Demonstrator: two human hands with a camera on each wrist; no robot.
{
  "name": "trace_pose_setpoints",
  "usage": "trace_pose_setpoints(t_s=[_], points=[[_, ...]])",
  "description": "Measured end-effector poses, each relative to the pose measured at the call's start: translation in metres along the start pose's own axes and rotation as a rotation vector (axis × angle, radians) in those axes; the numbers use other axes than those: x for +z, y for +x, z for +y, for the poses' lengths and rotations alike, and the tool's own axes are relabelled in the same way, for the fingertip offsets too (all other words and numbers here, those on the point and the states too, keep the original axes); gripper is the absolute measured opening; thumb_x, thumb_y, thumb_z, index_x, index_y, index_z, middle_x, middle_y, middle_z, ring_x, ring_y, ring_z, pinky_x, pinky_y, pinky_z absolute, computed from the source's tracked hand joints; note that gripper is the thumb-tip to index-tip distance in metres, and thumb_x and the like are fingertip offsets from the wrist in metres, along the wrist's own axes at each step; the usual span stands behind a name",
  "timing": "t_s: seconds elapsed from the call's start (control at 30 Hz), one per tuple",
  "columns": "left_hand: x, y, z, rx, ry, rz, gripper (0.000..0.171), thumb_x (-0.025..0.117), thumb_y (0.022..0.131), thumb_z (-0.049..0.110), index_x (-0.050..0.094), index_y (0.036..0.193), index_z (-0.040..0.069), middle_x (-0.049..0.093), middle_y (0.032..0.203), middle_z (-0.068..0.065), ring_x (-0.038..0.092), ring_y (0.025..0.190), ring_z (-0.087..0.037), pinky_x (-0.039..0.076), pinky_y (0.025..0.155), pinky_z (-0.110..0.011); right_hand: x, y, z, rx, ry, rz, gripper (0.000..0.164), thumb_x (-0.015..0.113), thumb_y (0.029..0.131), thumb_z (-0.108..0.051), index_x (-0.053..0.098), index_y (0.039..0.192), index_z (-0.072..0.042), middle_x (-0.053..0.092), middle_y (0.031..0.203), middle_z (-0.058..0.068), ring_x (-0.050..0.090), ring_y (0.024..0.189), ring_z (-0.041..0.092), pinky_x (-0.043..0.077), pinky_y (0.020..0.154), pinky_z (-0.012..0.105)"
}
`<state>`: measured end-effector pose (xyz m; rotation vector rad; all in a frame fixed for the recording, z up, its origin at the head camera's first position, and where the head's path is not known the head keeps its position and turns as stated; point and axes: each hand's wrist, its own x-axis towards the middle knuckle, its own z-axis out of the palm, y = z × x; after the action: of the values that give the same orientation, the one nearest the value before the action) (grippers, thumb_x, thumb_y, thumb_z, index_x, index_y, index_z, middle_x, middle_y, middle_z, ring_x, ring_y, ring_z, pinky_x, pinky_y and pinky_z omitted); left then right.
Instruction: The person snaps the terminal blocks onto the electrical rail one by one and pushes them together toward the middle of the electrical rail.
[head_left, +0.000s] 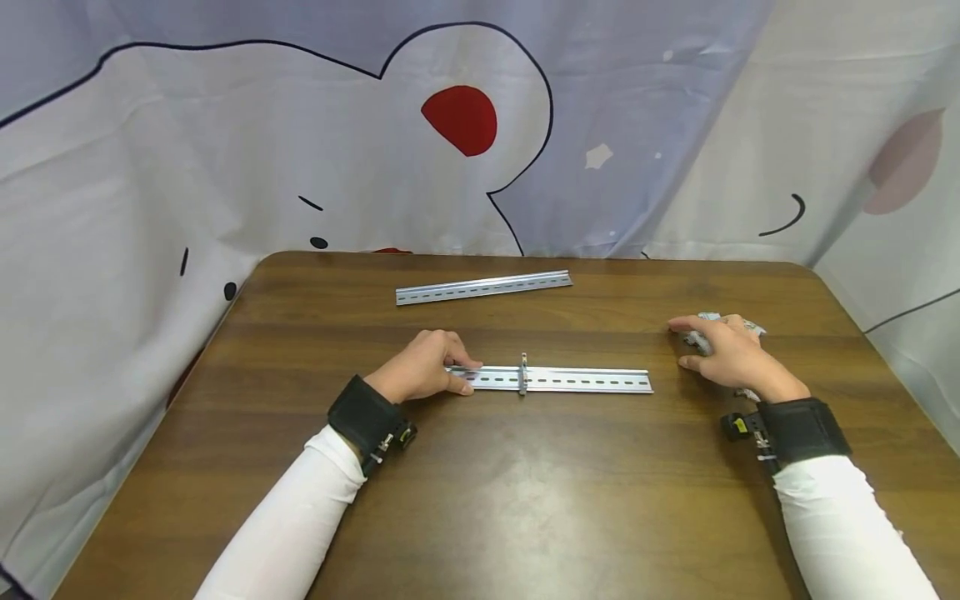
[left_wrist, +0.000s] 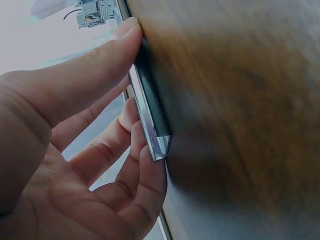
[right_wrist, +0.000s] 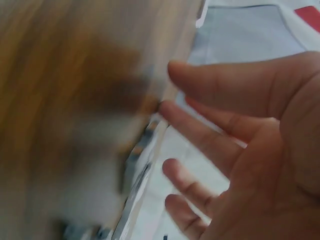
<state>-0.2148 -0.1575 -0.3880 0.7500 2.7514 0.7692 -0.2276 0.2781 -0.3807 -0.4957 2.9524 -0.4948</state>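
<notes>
In the head view, the left hand [head_left: 427, 367] pinched the left end of a silvery slotted metal rail [head_left: 588, 381] lying left-to-right on the brown wooden bench [head_left: 525, 500]; small grey parts [head_left: 699, 342] lay partly beneath the nearer right hand [head_left: 731, 358], past the rail's right end. The left wrist view showed fingers gripping the rail; the right wrist view, fingers spread, seemingly empty.

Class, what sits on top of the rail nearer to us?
A small upright block sits across the nearer rail, and the left hand grips the rail's left end. The strip directly beneath the block is covered.
</notes>
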Motion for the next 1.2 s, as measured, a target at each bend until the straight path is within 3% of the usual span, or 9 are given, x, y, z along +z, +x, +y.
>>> trace_pose_setpoints(t_s=[0.1, 0.23, 0.47, 0.63, 0.9, 1.07, 1.2], points=[[0.0, 0.0, 0.001, -0.001, -0.001, 0.0, 0.04, 0.087, 0.072, 0.02, 0.078, 0.11, 0.014, 0.073, 0.101, -0.006, 0.066, 0.098, -0.023, 0.053, 0.085, -0.036, 0.0, -0.001, 0.008, 0.004, -0.031, 0.03, 0.054, 0.073, 0.085, -0.011, 0.054, 0.135, -0.002, 0.058, 0.134, 0.027, 0.037, 0.122, 0.057, 0.027, 0.093, 0.07], [0.0, 0.0, 0.0, -0.004, -0.007, -0.003, 0.039, 0.087, 0.073, 0.019, 0.078, 0.11, 0.013, 0.073, 0.101, -0.006, 0.066, 0.098, -0.023, 0.053, 0.084, -0.035, -0.001, -0.001, 0.016, 0.021, -0.035, 0.083, 0.049, 0.074, 0.084, -0.009, 0.058, 0.129, 0.004, 0.062, 0.126, 0.031, 0.051, 0.114, 0.054, 0.039, 0.092, 0.063], [0.0, -0.002, 0.0, -0.017, -0.042, -0.016, 0.038, 0.086, 0.073, 0.017, 0.078, 0.11, 0.012, 0.072, 0.103, -0.008, 0.065, 0.098, -0.025, 0.053, 0.082, -0.035, -0.004, -0.004, 0.019, 0.128, -0.012, 0.074, 0.04, 0.074, 0.082, -0.008, 0.064, 0.119, 0.005, 0.067, 0.113, 0.031, 0.066, 0.095, 0.045, 0.052, 0.074, 0.053], [0.0, -0.001, 0.0, -0.004, -0.042, -0.012, 0.038, 0.086, 0.073, 0.017, 0.078, 0.11, 0.012, 0.073, 0.103, -0.008, 0.065, 0.099, -0.025, 0.053, 0.082, -0.035, -0.008, -0.005, 0.016, 0.116, -0.013, 0.083, 0.043, 0.071, 0.079, -0.003, 0.063, 0.12, 0.007, 0.069, 0.111, 0.03, 0.069, 0.091, 0.042, 0.055, 0.068, 0.048], [0.001, 0.001, -0.002, 0.014, -0.003, 0.002, 0.039, 0.087, 0.073, 0.02, 0.078, 0.11, 0.014, 0.074, 0.101, -0.007, 0.066, 0.097, -0.023, 0.053, 0.082, -0.035, -0.012, -0.007, 0.009, 0.054, -0.044, 0.191, 0.033, 0.067, 0.08, -0.002, 0.069, 0.111, 0.009, 0.072, 0.098, 0.032, 0.07, 0.082, 0.042, 0.054, 0.06, 0.044], [0.001, 0.001, -0.002, 0.017, -0.002, -0.002, 0.038, 0.087, 0.073, 0.021, 0.078, 0.11, 0.014, 0.073, 0.102, -0.006, 0.066, 0.098, -0.023, 0.053, 0.083, -0.035, -0.016, -0.008, 0.006, 0.087, -0.043, 0.151, 0.033, 0.066, 0.076, 0.0, 0.07, 0.108, 0.01, 0.074, 0.089, 0.028, 0.068, 0.077, 0.039, 0.048, 0.057, 0.033], [0.001, 0.001, -0.002, 0.019, -0.006, 0.003, 0.038, 0.087, 0.073, 0.02, 0.078, 0.109, 0.014, 0.074, 0.101, -0.006, 0.066, 0.098, -0.023, 0.053, 0.084, -0.035, -0.019, -0.01, 0.004, 0.127, -0.04, 0.102, 0.03, 0.071, 0.076, -0.002, 0.074, 0.104, 0.006, 0.077, 0.081, 0.018, 0.069, 0.075, 0.034, 0.049, 0.059, 0.035]])
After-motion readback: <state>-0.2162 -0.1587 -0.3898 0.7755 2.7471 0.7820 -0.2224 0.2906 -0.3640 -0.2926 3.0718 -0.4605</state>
